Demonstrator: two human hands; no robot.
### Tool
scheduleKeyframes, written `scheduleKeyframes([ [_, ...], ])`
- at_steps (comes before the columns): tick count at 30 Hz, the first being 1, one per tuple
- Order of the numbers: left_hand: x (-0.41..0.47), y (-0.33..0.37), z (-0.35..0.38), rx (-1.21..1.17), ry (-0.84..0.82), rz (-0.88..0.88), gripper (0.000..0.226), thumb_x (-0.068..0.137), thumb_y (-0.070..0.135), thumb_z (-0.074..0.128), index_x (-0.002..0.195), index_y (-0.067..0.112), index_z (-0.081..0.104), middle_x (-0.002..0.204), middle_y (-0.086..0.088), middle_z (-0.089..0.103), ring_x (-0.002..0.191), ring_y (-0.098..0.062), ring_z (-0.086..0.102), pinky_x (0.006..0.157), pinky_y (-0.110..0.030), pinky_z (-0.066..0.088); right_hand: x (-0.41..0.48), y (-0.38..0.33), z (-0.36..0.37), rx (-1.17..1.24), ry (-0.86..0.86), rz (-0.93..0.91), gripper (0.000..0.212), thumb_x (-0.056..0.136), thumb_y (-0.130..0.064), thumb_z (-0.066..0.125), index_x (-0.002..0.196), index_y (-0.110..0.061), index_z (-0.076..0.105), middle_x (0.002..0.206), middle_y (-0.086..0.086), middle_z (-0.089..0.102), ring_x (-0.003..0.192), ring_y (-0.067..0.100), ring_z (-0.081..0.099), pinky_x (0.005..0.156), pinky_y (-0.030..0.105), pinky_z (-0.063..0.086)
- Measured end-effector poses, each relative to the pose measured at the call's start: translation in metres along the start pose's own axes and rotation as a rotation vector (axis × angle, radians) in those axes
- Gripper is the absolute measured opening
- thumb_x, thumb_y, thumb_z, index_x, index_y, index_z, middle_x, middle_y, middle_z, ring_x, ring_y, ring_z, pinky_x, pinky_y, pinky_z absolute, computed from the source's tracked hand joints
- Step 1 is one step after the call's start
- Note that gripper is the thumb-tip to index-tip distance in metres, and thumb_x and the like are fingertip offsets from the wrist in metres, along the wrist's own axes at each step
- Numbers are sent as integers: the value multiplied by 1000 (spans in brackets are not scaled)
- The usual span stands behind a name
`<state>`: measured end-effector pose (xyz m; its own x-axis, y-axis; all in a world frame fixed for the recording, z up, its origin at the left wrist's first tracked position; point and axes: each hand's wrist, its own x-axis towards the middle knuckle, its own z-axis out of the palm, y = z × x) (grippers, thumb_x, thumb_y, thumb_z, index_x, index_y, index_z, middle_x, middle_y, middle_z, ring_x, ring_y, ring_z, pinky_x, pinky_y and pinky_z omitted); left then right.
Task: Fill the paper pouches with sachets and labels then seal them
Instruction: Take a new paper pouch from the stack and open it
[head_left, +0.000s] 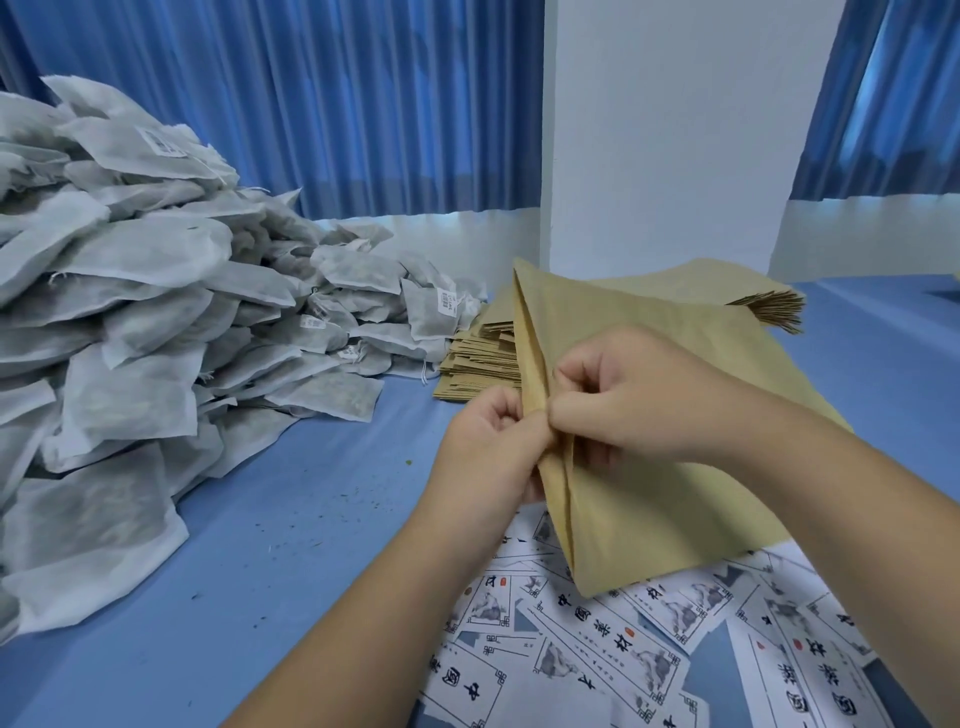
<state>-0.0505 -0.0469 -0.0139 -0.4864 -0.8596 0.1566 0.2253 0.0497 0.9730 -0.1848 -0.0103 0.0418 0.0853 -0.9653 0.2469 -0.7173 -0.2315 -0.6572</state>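
Pouch (654, 467) pinched at its open edge by L hand (488, 447) & R hand (628, 395), above labels (597, 639).

The pouch (649, 467) is flat tan paper, held up and tilted, its 2 mouth edges pinched slightly apart on its left side. Left of the pouch, sachets (130, 312) of white mesh with dark filling lie in a tall heap, and some bear small printed tags. Behind the pouch sits a fanned stack (478, 356) of tan pouches. Below it, labels (597, 649) lie scattered, white with black characters and ink pictures.
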Motion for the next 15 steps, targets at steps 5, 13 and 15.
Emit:
scheduleKeyframes([
  [5,0,3,-4,-8,-36,38,24,70,16,64,93,10,64,66,-4,59,57,-14,52,51,-24,48,-4,-13,-5,-344,49,-172,27,71,-18,57,51,-12,40,47,-3,35,47,10,31,44,27,25],
  [13,-1,2,4,-81,-2,114,11,84,13,62,84,18,71,70,-4,63,63,-17,56,56,-27,52,-4,-30,-10,-644,64,-355,23,80,-16,56,59,-13,47,74,1,54,71,16,45,66,34,40],
  [15,0,1,5,-115,11,90,9,90,11,63,84,13,68,74,-8,69,65,-17,65,58,-30,56,-1,-32,-8,-633,96,-390,25,82,-13,57,59,-18,47,100,0,54,77,15,48,70,32,39],
])
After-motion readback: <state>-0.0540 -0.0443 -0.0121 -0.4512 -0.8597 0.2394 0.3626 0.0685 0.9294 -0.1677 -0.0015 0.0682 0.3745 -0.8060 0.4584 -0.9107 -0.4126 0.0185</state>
